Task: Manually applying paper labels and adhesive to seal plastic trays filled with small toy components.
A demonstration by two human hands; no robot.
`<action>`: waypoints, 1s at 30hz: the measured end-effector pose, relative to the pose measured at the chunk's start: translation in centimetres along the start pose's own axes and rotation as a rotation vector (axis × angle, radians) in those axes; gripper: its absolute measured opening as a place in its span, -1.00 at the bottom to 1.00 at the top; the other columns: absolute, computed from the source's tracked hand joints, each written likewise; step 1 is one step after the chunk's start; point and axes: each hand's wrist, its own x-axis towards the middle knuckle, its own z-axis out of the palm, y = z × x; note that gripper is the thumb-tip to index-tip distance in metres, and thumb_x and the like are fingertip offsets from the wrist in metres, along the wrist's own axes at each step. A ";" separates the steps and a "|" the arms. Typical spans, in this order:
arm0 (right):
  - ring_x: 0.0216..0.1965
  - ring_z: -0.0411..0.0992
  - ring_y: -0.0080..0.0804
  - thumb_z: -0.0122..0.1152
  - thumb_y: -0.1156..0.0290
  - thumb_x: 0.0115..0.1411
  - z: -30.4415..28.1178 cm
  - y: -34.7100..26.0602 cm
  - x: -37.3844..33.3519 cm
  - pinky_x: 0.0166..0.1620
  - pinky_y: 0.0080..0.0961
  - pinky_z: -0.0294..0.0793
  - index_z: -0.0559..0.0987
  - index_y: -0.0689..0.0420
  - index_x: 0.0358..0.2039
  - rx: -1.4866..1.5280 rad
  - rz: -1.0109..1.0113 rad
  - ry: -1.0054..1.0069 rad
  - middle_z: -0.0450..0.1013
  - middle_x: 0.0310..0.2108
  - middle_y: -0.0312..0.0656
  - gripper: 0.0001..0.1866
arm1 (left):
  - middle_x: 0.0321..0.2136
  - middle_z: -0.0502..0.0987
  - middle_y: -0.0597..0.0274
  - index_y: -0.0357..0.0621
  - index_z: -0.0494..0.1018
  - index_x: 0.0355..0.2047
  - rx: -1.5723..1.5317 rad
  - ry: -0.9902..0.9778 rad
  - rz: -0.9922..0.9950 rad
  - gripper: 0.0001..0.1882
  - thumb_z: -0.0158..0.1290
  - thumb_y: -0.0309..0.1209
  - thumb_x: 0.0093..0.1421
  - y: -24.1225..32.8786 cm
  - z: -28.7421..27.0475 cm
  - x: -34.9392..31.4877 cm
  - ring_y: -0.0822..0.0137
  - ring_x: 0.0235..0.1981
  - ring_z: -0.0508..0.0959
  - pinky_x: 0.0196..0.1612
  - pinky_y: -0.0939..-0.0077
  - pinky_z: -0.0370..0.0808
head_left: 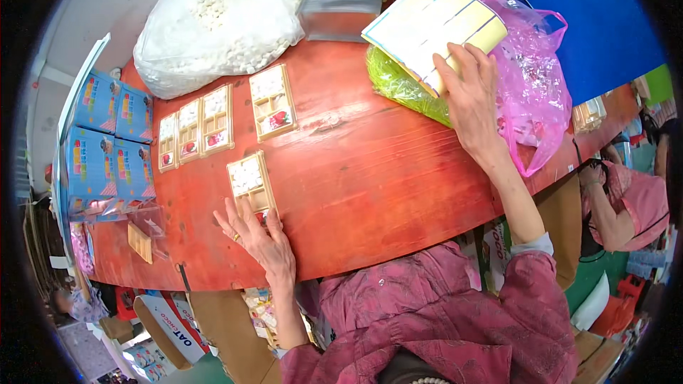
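A red wooden table (370,163) spans the scene, its surface curving toward the rim of the view. On it, left of the middle, we find the nearest tray (247,175), lying flat: white pieces fill its far end, bare tan compartments show in the middle, and a red-printed item at the near end is partly hidden by fingers. The left hand (262,245) lies over this near end, its fingers spread and not closed around anything; we cannot tell how firmly they touch. To the far right, the right hand (469,92) reaches over the near edge of the lined white-and-yellow sheets (435,25); whether it pinches them or only rests there, we cannot tell. The sheets lie upon a green plastic bag (404,89), with a pink bag (533,75) just to the right.

Beyond the tray, we note four similar trays (216,117), a clear bag of white pieces (220,32) on the far side, and stacked blue boxes (114,135) at the left.

We judge the step in hand to be taking a sheet or label for the tray; the next move calls for separating one cleanly while the left hand steadies the tray.
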 end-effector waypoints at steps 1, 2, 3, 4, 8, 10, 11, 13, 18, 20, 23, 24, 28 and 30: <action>0.07 0.15 -0.13 0.06 0.56 -0.02 0.0 0.1 0.3 0.11 0.06 0.07 0.47 0.13 -0.14 0.030 -0.027 0.017 0.26 -0.02 -0.13 -0.64 | 0.18 0.07 -0.08 -0.29 0.21 0.08 0.001 0.003 0.000 -0.49 0.01 -0.41 0.13 0.0 -0.1 0.0 -0.15 0.25 -0.12 0.22 -0.06 -0.10; 0.05 0.19 -0.15 0.06 0.55 -0.02 0.0 0.1 0.5 0.11 0.05 0.08 0.50 0.12 -0.18 0.059 -0.054 0.031 0.29 -0.06 -0.16 -0.67 | 0.16 0.11 -0.08 -0.31 0.27 0.03 -0.023 0.036 0.005 -0.56 0.00 -0.45 0.13 0.1 -0.1 -0.1 -0.16 0.24 -0.10 0.22 -0.02 -0.06; 0.05 0.19 -0.15 0.06 0.55 -0.02 -0.1 0.3 1.0 0.11 0.05 0.08 0.50 0.12 -0.18 0.058 -0.055 0.032 0.29 -0.06 -0.16 -0.67 | 0.13 0.15 -0.09 -0.33 0.32 -0.03 -0.047 0.070 0.012 -0.62 -0.01 -0.49 0.12 0.1 -0.1 -0.1 -0.16 0.24 -0.07 0.21 0.01 -0.01; 0.01 0.24 -0.18 0.07 0.56 -0.03 -0.4 0.4 1.7 0.09 -0.01 0.12 0.52 0.13 -0.23 0.050 -0.113 0.100 0.35 -0.14 -0.17 -0.72 | 0.13 0.15 -0.09 -0.33 0.32 -0.03 -0.049 0.071 0.012 -0.62 -0.01 -0.49 0.12 0.2 -0.1 -0.2 -0.16 0.24 -0.07 0.21 0.01 -0.01; -0.14 0.37 -0.22 0.13 0.60 -0.09 -2.6 1.7 5.0 0.00 -0.24 0.30 0.56 0.14 -0.36 0.107 -0.236 0.380 0.46 -0.38 -0.23 -0.78 | 0.06 0.27 -0.03 -0.33 0.39 -0.11 -0.162 0.109 0.064 -0.70 -0.02 -0.56 0.12 1.7 -1.2 -0.5 -0.08 0.22 0.05 0.17 0.10 0.09; -0.21 0.40 -0.30 0.15 0.63 -0.09 -5.3 1.8 6.6 -0.07 -0.36 0.35 0.57 0.13 -0.36 0.196 -0.239 0.470 0.47 -0.40 -0.25 -0.77 | 0.03 0.31 -0.05 -0.36 0.41 -0.16 -0.224 0.121 0.085 -0.74 0.00 -0.58 0.10 2.9 -2.1 -0.3 -0.11 0.20 0.10 0.16 0.09 0.13; -0.28 0.43 -0.37 0.18 0.66 -0.09 -6.4 1.8 7.2 -0.14 -0.48 0.40 0.57 0.13 -0.36 0.294 -0.238 0.557 0.48 -0.42 -0.26 -0.76 | 0.00 0.35 -0.03 -0.35 0.42 -0.17 -0.267 0.116 0.113 -0.74 0.00 -0.58 0.10 3.4 -2.6 0.0 -0.09 0.18 0.14 0.15 0.10 0.14; -0.28 0.44 -0.44 0.16 0.68 -0.03 -7.9 0.7 7.5 -0.15 -0.54 0.42 0.55 0.19 -0.31 0.483 -0.166 0.603 0.49 -0.37 -0.23 -0.77 | -0.03 0.38 -0.01 -0.34 0.43 -0.17 -0.309 0.118 0.141 -0.75 0.01 -0.58 0.10 4.2 -3.5 0.5 -0.08 0.16 0.19 0.14 0.12 0.16; -0.38 0.44 -0.59 0.19 0.59 0.07 -10.4 -3.7 6.7 -0.21 -0.69 0.45 0.50 0.24 -0.21 1.154 0.064 0.672 0.49 -0.38 -0.28 -0.77 | 0.01 0.37 0.05 -0.29 0.38 -0.06 -0.795 0.027 0.105 -0.64 0.03 -0.39 0.16 5.3 -4.4 1.7 0.06 0.13 0.26 0.15 0.20 0.17; -0.48 0.37 -0.69 0.21 0.56 0.07 -10.7 -5.1 5.8 -0.39 -0.76 0.35 0.51 0.22 -0.23 1.243 0.224 0.499 0.48 -0.42 -0.33 -0.78 | 0.02 0.36 0.02 -0.32 0.31 0.00 -0.966 -0.037 0.032 -0.53 0.01 -0.25 0.17 6.7 -5.3 2.3 0.11 0.13 0.27 0.14 0.24 0.19; -0.57 0.34 -0.78 0.22 0.44 0.09 -10.4 -6.4 5.0 -0.58 -0.83 0.29 0.51 0.19 -0.29 1.361 0.569 -0.070 0.49 -0.46 -0.36 -0.82 | 0.05 0.32 0.05 -0.26 0.15 0.15 -1.241 -0.147 -0.074 -0.32 0.03 -0.09 0.14 7.0 -5.5 3.0 0.20 0.13 0.27 0.16 0.26 0.18; -0.53 0.37 -0.76 0.21 0.44 0.10 -9.3 -6.8 4.7 -0.51 -0.80 0.35 0.50 0.21 -0.28 1.473 0.568 -0.122 0.49 -0.44 -0.33 -0.81 | 0.05 0.33 0.06 -0.27 0.13 0.15 -1.361 -0.204 -0.122 -0.30 0.05 -0.09 0.13 7.0 -5.3 3.0 0.21 0.12 0.27 0.14 0.28 0.20; -0.38 0.44 -0.66 0.17 0.47 0.11 -5.1 -6.9 1.7 -0.30 -0.69 0.45 0.47 0.30 -0.24 1.698 0.709 -0.305 0.50 -0.36 -0.23 -0.78 | -0.01 0.37 0.12 -0.32 0.15 0.12 -1.573 -0.401 -0.311 -0.35 0.04 -0.14 0.16 6.1 -3.4 2.2 0.33 0.01 0.38 0.03 0.46 0.33; -0.35 0.45 -0.65 0.16 0.48 0.12 -4.1 -6.7 0.4 -0.26 -0.68 0.46 0.46 0.29 -0.20 1.701 0.748 -0.329 0.50 -0.33 -0.23 -0.76 | -0.09 0.43 0.13 -0.37 0.22 0.04 -1.769 -0.454 -0.391 -0.48 0.04 -0.29 0.17 6.5 -3.1 2.3 0.42 -0.12 0.45 -0.07 0.58 0.38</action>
